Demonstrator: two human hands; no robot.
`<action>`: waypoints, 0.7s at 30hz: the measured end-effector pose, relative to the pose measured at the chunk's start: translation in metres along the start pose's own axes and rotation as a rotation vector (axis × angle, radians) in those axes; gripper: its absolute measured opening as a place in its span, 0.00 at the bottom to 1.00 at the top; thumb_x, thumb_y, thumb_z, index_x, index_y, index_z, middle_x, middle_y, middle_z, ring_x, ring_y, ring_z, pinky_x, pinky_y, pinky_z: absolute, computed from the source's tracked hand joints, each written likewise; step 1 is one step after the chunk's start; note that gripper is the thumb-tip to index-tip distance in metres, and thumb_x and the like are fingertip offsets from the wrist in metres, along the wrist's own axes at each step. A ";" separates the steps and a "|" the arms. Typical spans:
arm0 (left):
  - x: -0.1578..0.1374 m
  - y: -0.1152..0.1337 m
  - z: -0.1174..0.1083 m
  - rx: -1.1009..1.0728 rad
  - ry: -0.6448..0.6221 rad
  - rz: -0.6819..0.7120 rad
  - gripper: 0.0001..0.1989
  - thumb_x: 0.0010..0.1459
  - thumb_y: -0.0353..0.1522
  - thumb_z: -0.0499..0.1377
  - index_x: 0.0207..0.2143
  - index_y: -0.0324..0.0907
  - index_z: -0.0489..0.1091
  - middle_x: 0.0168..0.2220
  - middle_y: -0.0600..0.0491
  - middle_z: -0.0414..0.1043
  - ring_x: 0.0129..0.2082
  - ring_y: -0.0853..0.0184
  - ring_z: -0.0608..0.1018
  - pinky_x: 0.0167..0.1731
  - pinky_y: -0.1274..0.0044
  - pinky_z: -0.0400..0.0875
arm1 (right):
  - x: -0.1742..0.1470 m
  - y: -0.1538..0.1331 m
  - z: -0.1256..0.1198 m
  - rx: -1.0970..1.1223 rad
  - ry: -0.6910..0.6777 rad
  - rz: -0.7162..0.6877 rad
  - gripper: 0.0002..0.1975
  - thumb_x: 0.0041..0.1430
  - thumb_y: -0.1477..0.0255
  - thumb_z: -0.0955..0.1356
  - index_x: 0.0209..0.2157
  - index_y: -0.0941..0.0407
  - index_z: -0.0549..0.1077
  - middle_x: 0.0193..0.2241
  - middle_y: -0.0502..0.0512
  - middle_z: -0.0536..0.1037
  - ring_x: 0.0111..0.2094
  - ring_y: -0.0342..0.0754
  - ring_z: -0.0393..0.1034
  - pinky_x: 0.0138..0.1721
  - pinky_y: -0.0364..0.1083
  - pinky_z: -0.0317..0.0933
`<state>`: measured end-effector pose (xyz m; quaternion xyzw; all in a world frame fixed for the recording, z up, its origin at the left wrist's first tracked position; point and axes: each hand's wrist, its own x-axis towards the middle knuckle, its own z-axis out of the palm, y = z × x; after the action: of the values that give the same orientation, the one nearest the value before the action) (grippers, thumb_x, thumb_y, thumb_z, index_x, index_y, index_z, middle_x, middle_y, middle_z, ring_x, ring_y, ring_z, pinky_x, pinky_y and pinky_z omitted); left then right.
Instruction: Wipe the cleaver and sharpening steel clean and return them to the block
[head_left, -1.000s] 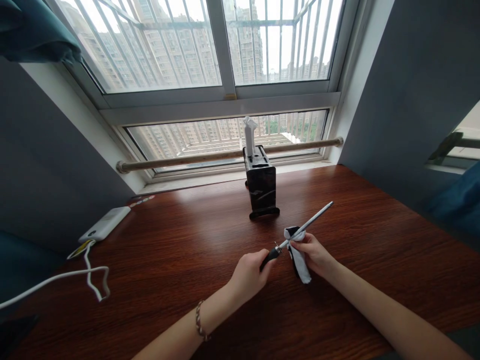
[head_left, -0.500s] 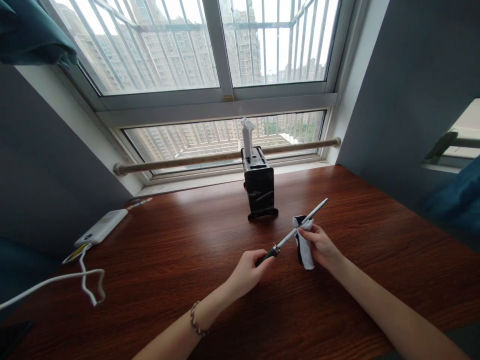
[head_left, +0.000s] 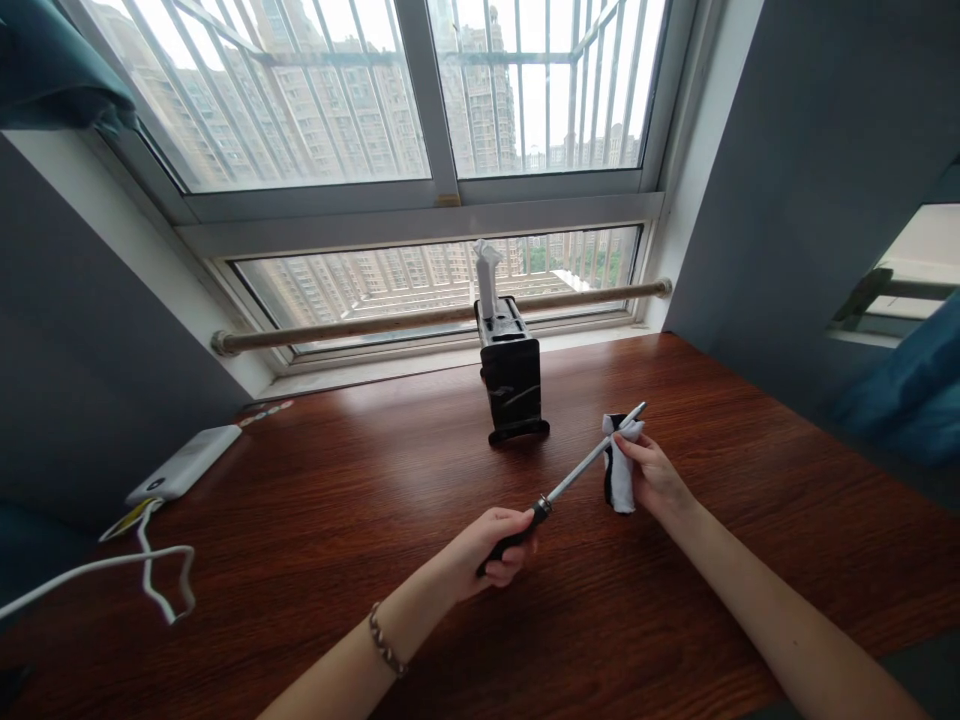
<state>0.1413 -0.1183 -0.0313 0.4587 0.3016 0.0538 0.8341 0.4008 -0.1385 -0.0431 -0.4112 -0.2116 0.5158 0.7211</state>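
Observation:
A honing steel [head_left: 579, 468] with a black handle and a long grey rod slants up to the right over the table. My left hand [head_left: 495, 550] is closed around its handle. Near the far end of the rod, my right hand [head_left: 654, 474] pinches a black and white cloth [head_left: 622, 478] that is folded around the rod. The rod's tip sticks out just past the cloth, and the cloth's lower part hangs down beside my fingers.
The brown wooden table [head_left: 360, 460] reaches to the window sill. A black tissue holder [head_left: 513, 385] with a tissue sticking up stands behind my hands. A white device [head_left: 187, 465] with a white cable [head_left: 150, 580] lies at the left. A rail [head_left: 352, 328] crosses the window.
My right hand and the cloth have slid up the rod toward its tip. My left hand is slightly lower and left, with more of the handle showing. The view has shifted slightly.

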 end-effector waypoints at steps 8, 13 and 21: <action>0.001 -0.012 0.009 0.953 0.528 0.555 0.17 0.57 0.41 0.52 0.28 0.37 0.69 0.22 0.56 0.63 0.23 0.74 0.63 0.26 0.78 0.55 | 0.012 -0.007 -0.007 0.100 0.100 -0.023 0.10 0.37 0.75 0.76 0.27 0.54 0.76 0.26 0.47 0.79 0.23 0.40 0.69 0.26 0.39 0.66; 0.000 -0.006 0.008 0.360 0.209 0.160 0.18 0.54 0.47 0.53 0.24 0.41 0.60 0.15 0.62 0.51 0.12 0.78 0.51 0.13 0.80 0.43 | 0.019 -0.011 -0.013 0.147 0.155 -0.042 0.08 0.41 0.77 0.74 0.28 0.54 0.77 0.24 0.46 0.79 0.22 0.40 0.70 0.24 0.37 0.67; 0.001 -0.012 0.008 0.712 0.403 0.333 0.18 0.55 0.45 0.51 0.24 0.40 0.62 0.17 0.59 0.56 0.16 0.76 0.59 0.18 0.79 0.51 | 0.023 -0.014 -0.016 0.184 0.183 -0.084 0.07 0.47 0.80 0.70 0.31 0.57 0.76 0.28 0.48 0.80 0.24 0.38 0.71 0.26 0.36 0.68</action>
<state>0.1449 -0.1306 -0.0378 0.7402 0.3800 0.1687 0.5284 0.4291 -0.1252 -0.0434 -0.3795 -0.1137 0.4625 0.7932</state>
